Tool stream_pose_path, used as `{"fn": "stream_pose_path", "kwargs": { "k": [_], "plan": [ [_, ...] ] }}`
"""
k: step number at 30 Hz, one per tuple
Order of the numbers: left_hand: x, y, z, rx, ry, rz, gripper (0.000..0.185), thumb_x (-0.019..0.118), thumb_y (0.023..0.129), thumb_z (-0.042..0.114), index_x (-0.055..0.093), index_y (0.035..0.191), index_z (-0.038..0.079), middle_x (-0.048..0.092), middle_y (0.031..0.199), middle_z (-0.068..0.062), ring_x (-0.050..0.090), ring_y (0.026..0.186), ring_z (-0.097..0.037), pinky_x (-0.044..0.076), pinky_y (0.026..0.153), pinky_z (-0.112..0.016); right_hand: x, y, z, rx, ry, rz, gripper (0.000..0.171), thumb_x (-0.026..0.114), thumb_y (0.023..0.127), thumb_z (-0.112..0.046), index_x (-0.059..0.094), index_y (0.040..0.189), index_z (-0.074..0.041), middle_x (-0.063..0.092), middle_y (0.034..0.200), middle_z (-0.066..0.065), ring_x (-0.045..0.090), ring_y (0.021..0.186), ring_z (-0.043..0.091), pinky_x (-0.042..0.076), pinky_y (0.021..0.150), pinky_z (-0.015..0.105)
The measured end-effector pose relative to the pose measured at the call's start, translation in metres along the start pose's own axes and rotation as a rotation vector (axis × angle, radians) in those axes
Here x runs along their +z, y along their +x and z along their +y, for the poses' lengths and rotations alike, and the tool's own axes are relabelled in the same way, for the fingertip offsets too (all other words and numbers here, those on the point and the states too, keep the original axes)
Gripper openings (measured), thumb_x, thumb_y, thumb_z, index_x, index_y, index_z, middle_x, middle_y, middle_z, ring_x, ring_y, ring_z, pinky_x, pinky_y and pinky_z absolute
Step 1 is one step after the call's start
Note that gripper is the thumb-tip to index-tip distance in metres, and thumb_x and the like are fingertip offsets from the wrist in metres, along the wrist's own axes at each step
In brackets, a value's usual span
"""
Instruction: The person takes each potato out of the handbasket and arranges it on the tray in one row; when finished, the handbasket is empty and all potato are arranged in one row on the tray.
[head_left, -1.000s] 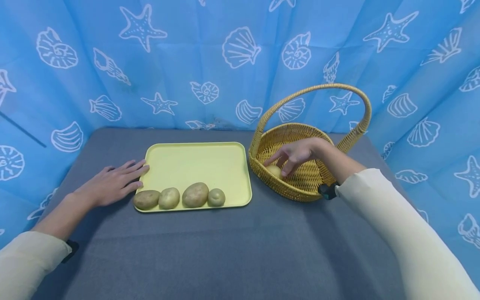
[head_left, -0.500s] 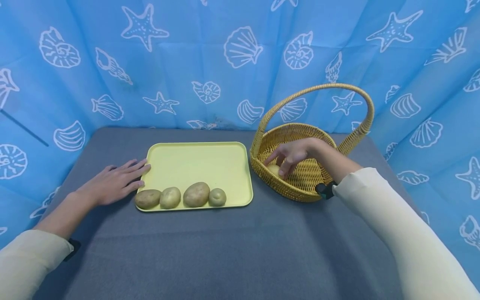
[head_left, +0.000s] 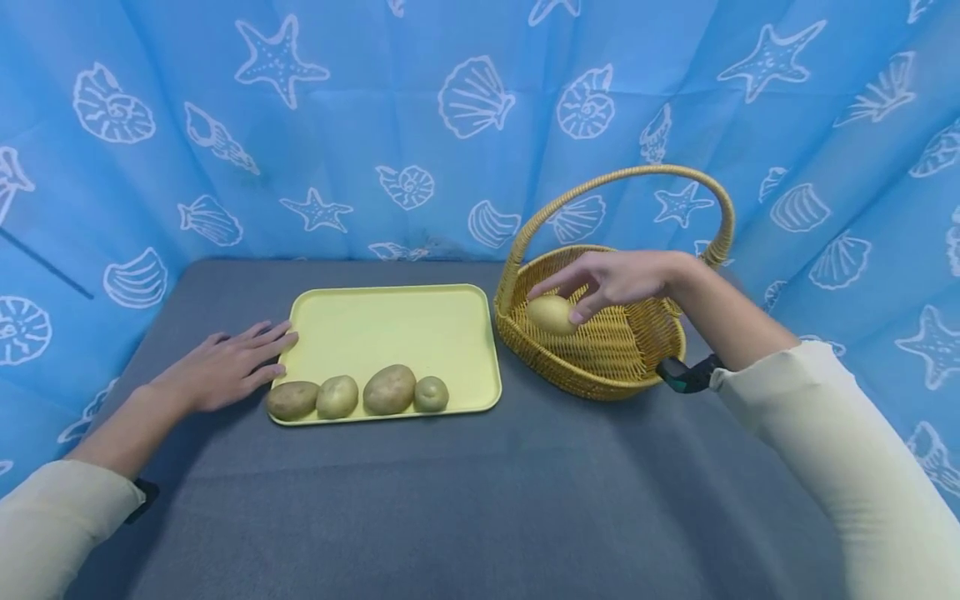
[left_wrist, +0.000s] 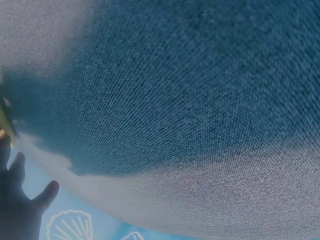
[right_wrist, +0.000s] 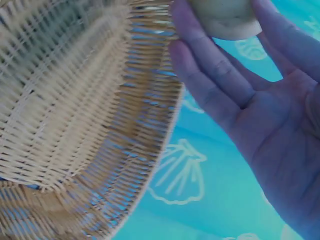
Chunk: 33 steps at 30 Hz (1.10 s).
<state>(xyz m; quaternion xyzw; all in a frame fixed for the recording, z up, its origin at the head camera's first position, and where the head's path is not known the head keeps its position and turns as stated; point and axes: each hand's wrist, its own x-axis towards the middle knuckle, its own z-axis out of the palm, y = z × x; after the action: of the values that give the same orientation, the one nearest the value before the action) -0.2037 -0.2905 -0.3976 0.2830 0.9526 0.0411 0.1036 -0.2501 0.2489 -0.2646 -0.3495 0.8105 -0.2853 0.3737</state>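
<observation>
My right hand [head_left: 618, 279] pinches a pale potato [head_left: 551, 315] between thumb and fingers, over the left part of the wicker basket [head_left: 585, 385]. In the right wrist view the same potato [right_wrist: 227, 20] sits between the fingertips at the top, with the basket wall [right_wrist: 145, 110] to its left. My left hand [head_left: 225, 367] lies with fingers spread, fingertips at the left rim of the yellow tray [head_left: 390, 329]. Several potatoes stand in a row along the tray's front edge, from an oblong brown potato [head_left: 293, 401] to a small round green-tinged potato [head_left: 431, 394].
The basket's tall arched handle [head_left: 622, 175] rises above the right hand. A grey cloth [head_left: 480, 508] covers the table. Behind it hangs a blue curtain [head_left: 360, 108] with white shell and starfish prints.
My right hand has lifted the potato up from the basket's bottom, and the right forearm has risen and shifted right. The left hand stays at the tray's rim.
</observation>
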Motion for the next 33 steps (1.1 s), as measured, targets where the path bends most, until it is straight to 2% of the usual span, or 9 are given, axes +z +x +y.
{"fn": "stream_pose_path", "kwargs": {
  "k": [3,9,13,20,22,28,33],
  "plan": [
    [0.001,0.001,0.000,0.001,0.000,0.001,0.061,0.043,0.106,0.045,0.035,0.156,0.012,0.030,0.160,-0.017,0.025,0.146,-0.044,0.027,0.103,-0.071,0.003,-0.008,-0.011,-0.035,0.028,0.041,0.058,0.067,0.096,-0.014,0.046,0.150,-0.012,0.054,0.139,0.009,0.050,0.130,0.028,0.045,0.101,0.047],
    [0.004,0.000,-0.002,-0.005,-0.011,0.007,0.061,0.042,0.106,0.046,0.035,0.156,0.013,0.030,0.161,-0.016,0.025,0.146,-0.043,0.025,0.103,-0.072,0.022,-0.002,-0.020,-0.107,0.078,0.075,0.057,0.066,0.097,-0.015,0.047,0.150,-0.015,0.052,0.143,0.007,0.048,0.133,0.028,0.047,0.101,0.045],
    [0.004,0.001,-0.002,-0.005,-0.020,0.005,0.061,0.041,0.106,0.047,0.035,0.156,0.013,0.029,0.161,-0.015,0.025,0.146,-0.044,0.024,0.103,-0.072,0.038,0.009,-0.022,-0.126,0.104,0.115,0.057,0.067,0.097,-0.017,0.047,0.150,-0.018,0.049,0.147,0.002,0.045,0.136,0.025,0.046,0.102,0.042],
    [0.004,0.000,-0.002,-0.014,-0.017,0.006,0.061,0.041,0.106,0.047,0.034,0.157,0.013,0.028,0.161,-0.016,0.024,0.146,-0.043,0.025,0.103,-0.071,0.075,0.036,-0.023,-0.160,0.172,0.126,0.058,0.064,0.098,-0.013,0.042,0.152,-0.012,0.057,0.135,0.006,0.052,0.128,0.025,0.047,0.101,0.043],
    [0.004,0.000,-0.002,-0.013,-0.019,0.008,0.061,0.041,0.106,0.047,0.034,0.157,0.013,0.028,0.161,-0.016,0.024,0.146,-0.043,0.025,0.103,-0.071,0.085,0.043,-0.022,-0.155,0.162,0.129,0.058,0.064,0.098,-0.011,0.043,0.151,-0.010,0.057,0.133,0.009,0.053,0.125,0.026,0.047,0.100,0.044],
    [0.005,0.000,-0.003,-0.012,-0.027,0.002,0.061,0.041,0.106,0.047,0.034,0.157,0.014,0.028,0.161,-0.016,0.024,0.146,-0.043,0.024,0.103,-0.072,0.109,0.063,-0.014,-0.102,0.125,0.164,0.058,0.065,0.095,-0.003,0.043,0.148,0.000,0.050,0.142,0.017,0.052,0.127,0.027,0.043,0.106,0.049],
    [0.005,-0.001,-0.004,-0.009,-0.028,0.002,0.061,0.041,0.106,0.047,0.034,0.157,0.014,0.027,0.162,-0.016,0.023,0.147,-0.043,0.024,0.104,-0.072,0.119,0.074,-0.010,-0.068,0.131,0.187,0.059,0.065,0.095,-0.004,0.042,0.148,0.001,0.055,0.135,0.017,0.060,0.111,0.024,0.051,0.091,0.038]
  ]
}}
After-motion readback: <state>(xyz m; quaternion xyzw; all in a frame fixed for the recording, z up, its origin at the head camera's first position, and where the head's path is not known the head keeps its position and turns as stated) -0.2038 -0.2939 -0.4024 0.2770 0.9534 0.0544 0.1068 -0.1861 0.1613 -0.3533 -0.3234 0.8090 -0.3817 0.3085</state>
